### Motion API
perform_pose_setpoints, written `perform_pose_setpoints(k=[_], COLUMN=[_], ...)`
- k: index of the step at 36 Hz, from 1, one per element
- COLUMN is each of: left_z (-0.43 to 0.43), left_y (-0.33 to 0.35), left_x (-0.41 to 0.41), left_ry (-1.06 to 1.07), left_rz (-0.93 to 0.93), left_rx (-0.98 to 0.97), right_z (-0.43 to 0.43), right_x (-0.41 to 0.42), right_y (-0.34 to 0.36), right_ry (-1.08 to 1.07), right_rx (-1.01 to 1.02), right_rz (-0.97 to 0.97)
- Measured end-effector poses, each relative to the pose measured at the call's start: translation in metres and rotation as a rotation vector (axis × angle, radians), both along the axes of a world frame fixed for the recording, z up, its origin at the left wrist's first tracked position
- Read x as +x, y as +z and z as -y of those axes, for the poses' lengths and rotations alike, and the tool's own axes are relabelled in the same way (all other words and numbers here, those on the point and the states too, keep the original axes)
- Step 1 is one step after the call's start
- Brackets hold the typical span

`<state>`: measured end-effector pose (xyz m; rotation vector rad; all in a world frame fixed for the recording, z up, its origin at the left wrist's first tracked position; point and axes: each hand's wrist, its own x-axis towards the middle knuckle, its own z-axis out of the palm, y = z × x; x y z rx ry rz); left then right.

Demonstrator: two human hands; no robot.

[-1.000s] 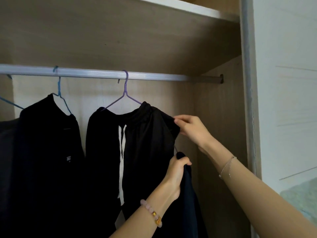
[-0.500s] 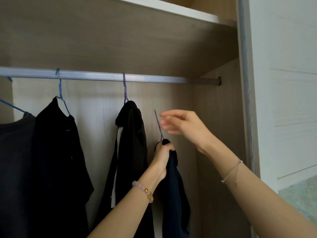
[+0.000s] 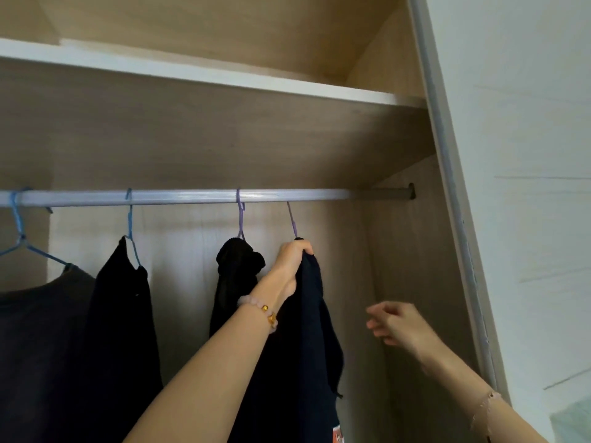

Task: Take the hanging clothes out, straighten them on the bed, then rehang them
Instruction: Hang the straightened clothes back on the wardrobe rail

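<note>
- Head view: the navy garment (image 3: 315, 330) hangs with its long axis straight down from a purple hanger (image 3: 291, 219). It is the right-most piece at the rod (image 3: 192, 197), above and ahead of the hands.
- Left hand (image 3: 292, 257) grips the bunched top of the garment where the hanger neck meets the cloth; the arm reaches up from below-left.
- The hook points up, its tip right at the rod's underside. Cannot tell whether it sits over the rod or just beneath it. Judgement: the coming move turns on this; the hook must clear the rod before coming out toward the person.
- Right hand (image 3: 393, 324) is lower, to the right, apart from the garment. Its fingers are loosely curled and hold nothing; it is blurred. The left hand is the nearer.
- A black garment (image 3: 236, 273) on a second hanger (image 3: 240, 219) hangs just left, beside the left wrist; a possible snag.
- Two more dark pieces hang further left on blue hangers (image 3: 129, 219).
- Hidden: the hanger shoulders lie under cloth and the hem is cut off below. No bed identifiable; the pale green patch (image 3: 572, 423) is unclear.
</note>
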<state>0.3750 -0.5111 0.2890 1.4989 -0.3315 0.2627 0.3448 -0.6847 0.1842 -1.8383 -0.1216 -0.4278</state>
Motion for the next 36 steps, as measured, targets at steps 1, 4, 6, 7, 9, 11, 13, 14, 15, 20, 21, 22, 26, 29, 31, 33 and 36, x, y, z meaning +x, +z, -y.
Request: perform_pose_setpoints(k=[1,4,6,7,9,11,13,14,15,20,21,22,26,29,31,33,36], left_z=[-0.002,-0.009,-0.011,-0.011,-0.012,-0.014,-0.018,-0.020,-0.022,-0.027,-0.029,-0.031,-0.035,-0.042,-0.049,-0.061,-0.085], left_y=[0.005,0.017,0.022,0.022,0.018,0.009,0.001,-0.003,-0.008,-0.028,-0.028,-0.026,-0.012,0.001,0.019,0.043,0.076], left_x=[0.002,0.004,0.002,0.001,-0.003,-0.007,-0.010,-0.011,-0.012,-0.024,-0.027,-0.031,-0.056,-0.080,-0.095,-0.100,-0.091], left_ry=[0.004,0.037,0.037,0.037,0.044,0.048,0.064,0.074,0.084,0.057,0.044,0.043,0.272,0.588,0.669,0.717,0.798], left_rz=[0.002,0.022,0.042,0.059,0.117,0.154,0.151,0.144,0.139,0.103,0.095,0.092,0.216,0.499,0.578,0.586,0.505], left_rx=[-0.001,0.014,-0.002,-0.016,-0.041,-0.045,-0.058,-0.056,-0.044,0.068,0.071,0.081,0.495,0.898,0.961,0.967,1.035], right_z=[0.000,-0.001,-0.001,-0.001,-0.002,-0.003,-0.005,-0.005,-0.006,-0.016,-0.019,-0.022,-0.037,-0.053,-0.064,-0.077,-0.097], right_x=[0.002,0.003,0.002,0.003,0.004,0.007,0.009,0.009,0.010,0.008,0.007,0.006,-0.001,-0.004,-0.003,0.000,-0.003], right_y=[-0.002,-0.003,-0.002,-0.002,-0.003,-0.005,-0.007,-0.008,-0.009,-0.001,0.002,0.006,0.029,0.057,0.077,0.096,0.115], right_ry=[0.003,0.021,0.026,0.028,0.031,0.030,0.022,0.020,0.018,0.035,0.038,0.041,0.082,0.115,0.121,0.132,0.176], right_rx=[0.003,-0.002,0.005,0.004,-0.007,-0.008,-0.014,-0.019,-0.019,0.012,0.014,0.010,0.016,0.027,0.022,0.020,0.001], right_rz=[-0.007,-0.013,-0.008,-0.007,-0.013,-0.019,-0.025,-0.027,-0.028,-0.012,-0.001,0.011,0.071,0.133,0.181,0.203,0.183])
